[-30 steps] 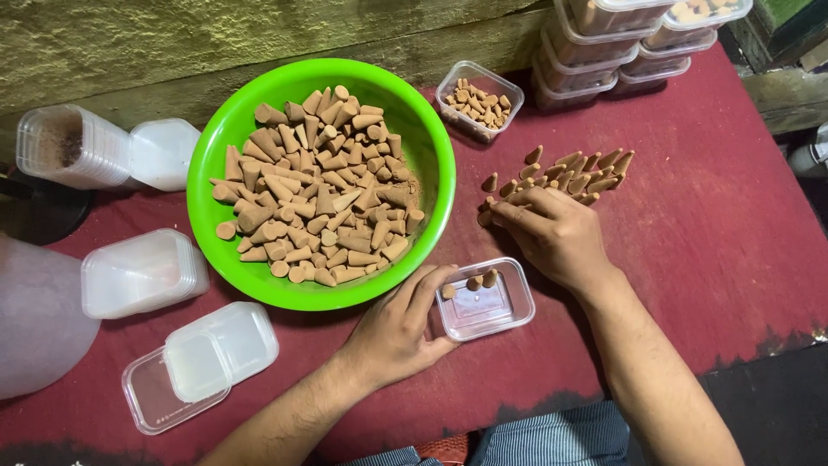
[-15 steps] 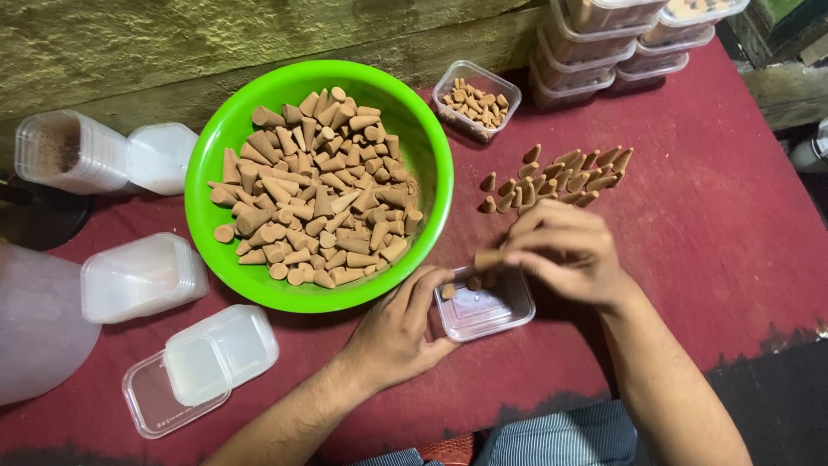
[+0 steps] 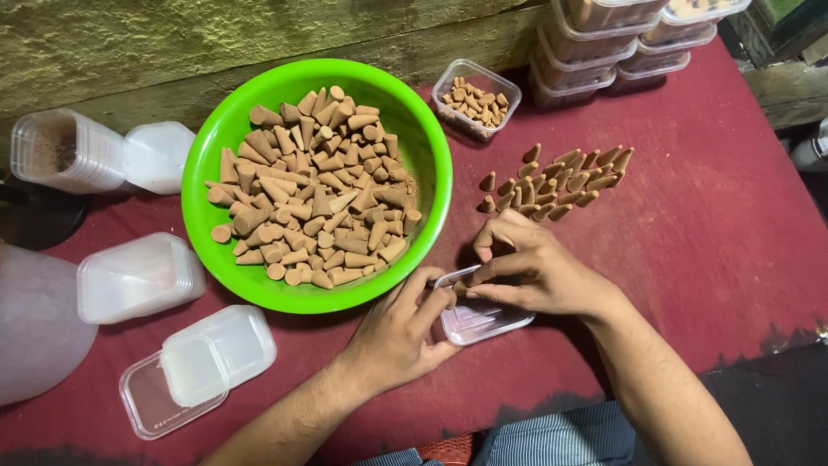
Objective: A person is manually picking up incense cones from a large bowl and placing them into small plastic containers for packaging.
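A small clear plastic box (image 3: 483,318) lies on the red cloth in front of me. My left hand (image 3: 398,332) holds its left edge with thumb and fingers. My right hand (image 3: 530,267) hovers over the box with its fingertips pinched at the box's rim; brown cones seem to be under the fingers, but they are mostly hidden. A loose pile of brown cones (image 3: 559,181) lies on the cloth just beyond my right hand. A bright green bowl (image 3: 423,129) heaped with the same cones sits to the left of it.
A clear box with small brown pieces (image 3: 476,97) stands behind the pile. Stacked filled boxes (image 3: 604,43) are at the back right. Empty clear boxes and lids (image 3: 138,276) lie at the left, with another lid and box (image 3: 198,367) near the front. A wooden wall runs along the back.
My right hand left the loose cone pile and came back toward me, down over the small box. My left hand stayed on the box's edge.
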